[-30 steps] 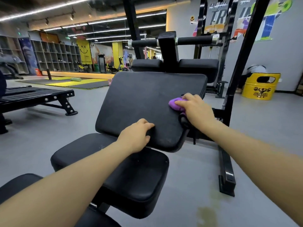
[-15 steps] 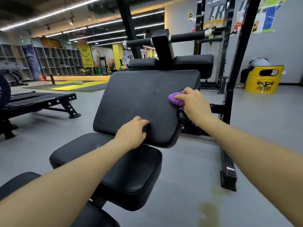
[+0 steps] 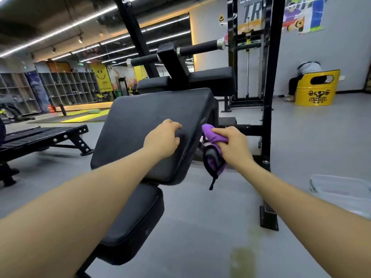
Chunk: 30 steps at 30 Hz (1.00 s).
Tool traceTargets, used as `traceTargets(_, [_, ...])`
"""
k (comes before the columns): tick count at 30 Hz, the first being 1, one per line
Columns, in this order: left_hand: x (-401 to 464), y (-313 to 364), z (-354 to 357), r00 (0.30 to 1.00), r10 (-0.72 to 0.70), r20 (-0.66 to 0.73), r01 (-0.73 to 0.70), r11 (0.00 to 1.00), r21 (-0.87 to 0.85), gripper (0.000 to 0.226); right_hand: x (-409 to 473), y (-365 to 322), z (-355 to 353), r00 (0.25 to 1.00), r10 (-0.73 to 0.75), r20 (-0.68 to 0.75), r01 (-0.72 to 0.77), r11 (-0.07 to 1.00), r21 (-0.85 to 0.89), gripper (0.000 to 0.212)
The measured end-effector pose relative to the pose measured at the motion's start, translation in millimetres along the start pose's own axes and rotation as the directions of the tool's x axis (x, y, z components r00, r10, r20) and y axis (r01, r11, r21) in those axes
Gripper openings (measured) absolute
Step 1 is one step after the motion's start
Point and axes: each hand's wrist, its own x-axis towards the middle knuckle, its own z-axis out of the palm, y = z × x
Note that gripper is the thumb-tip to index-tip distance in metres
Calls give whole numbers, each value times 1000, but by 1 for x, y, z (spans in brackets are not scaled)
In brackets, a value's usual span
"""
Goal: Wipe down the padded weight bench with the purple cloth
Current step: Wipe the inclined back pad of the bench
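Gym bench pad (image 3: 144, 125): purple cloth (image 3: 213, 135) bunched under right fingers (image 3: 220, 133).

I see matt black padded vinyl on the bench backrest (image 3: 152, 125), soft purple cloth (image 3: 213, 135) bunched in my right hand (image 3: 233, 145), a black-painted metal frame (image 3: 269, 97), and smooth grey floor (image 3: 200, 227).

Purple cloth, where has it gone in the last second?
The right hand slid the crumpled purple cloth off the black padded backrest face, over its right edge, where part now hangs down. The left hand stayed pressed on the pad; the grip is unchanged.
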Motion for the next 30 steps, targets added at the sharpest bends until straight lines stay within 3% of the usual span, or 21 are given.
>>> traceTargets(2, [15, 11, -2, 999, -34, -21, 33, 999, -37, 43, 23, -6, 0, 985, 127, -114, -111, 984, 137, 38])
traceTargets(4, [30, 18, -3, 998, -57, -42, 54, 996, -69, 45, 40, -16, 13, 966, 222, -130, -177, 941, 290, 43])
traceTargets(8, [42, 25, 5, 998, -47, -37, 43, 995, -94, 47, 40, -34, 57, 979, 196, -62, -151, 890, 431, 51])
traceTargets(11, [40, 22, 16, 999, -31, -29, 29, 997, -73, 50, 60, -31, 59, 964, 234, -124, -159, 885, 437, 49])
traceTargets(17, [47, 21, 18, 999, -25, -38, 24, 1000, -7, 43, 101, -20, 52, 964, 170, -203, -106, 950, 294, 43])
traceTargets(22, [46, 20, 17, 999, -30, -29, 31, 998, 59, 47, 119, -13, 49, 911, 257, -322, -92, 889, 449, 33])
traceTargets(26, [47, 23, 14, 1000, -24, -4, 24, 996, 84, 48, 168, 4, 36, 897, 398, -194, -238, 802, 548, 24])
traceTargets(30, [46, 24, 14, 1000, -29, -6, 29, 994, 103, 47, 122, 7, 55, 907, 331, -260, -135, 813, 566, 28])
